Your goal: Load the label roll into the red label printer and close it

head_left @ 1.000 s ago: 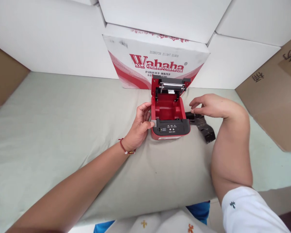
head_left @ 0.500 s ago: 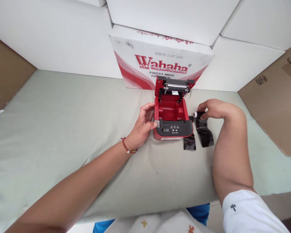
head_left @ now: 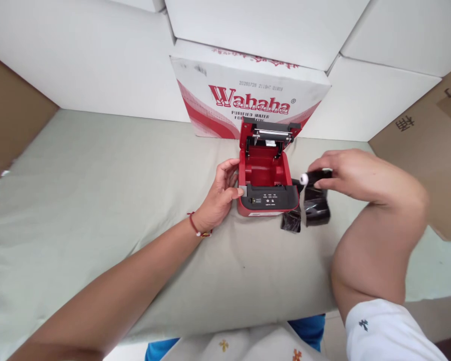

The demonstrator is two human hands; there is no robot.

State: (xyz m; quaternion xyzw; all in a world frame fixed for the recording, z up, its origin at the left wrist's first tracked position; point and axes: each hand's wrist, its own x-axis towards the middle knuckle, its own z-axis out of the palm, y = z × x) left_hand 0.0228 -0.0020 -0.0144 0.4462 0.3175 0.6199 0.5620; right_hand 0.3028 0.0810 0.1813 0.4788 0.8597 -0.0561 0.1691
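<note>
A small red and black label printer [head_left: 269,198] stands on the cloth with its lid [head_left: 272,134] raised and its red inner bay exposed. My left hand [head_left: 221,193] grips the printer's left side, its thumb on the grey corner piece at the front. To the right of the printer, my right hand [head_left: 334,173] pinches a roll of black film [head_left: 317,177] with a white core end facing the printer. A loose glossy length of the film hangs below the roll. Another black piece of film [head_left: 291,221] lies by the printer's front right corner.
Behind the printer stands a white and red Wahaha water carton [head_left: 251,95]. White boxes [head_left: 116,60] line the back. Brown cardboard [head_left: 432,150] borders the right side and also the left. A pale green cloth [head_left: 143,185] covers the work surface.
My right hand has moved right and lifted the black roll, turning more of it into view. The loose film has shifted with it. My left hand and the printer have stayed put.
</note>
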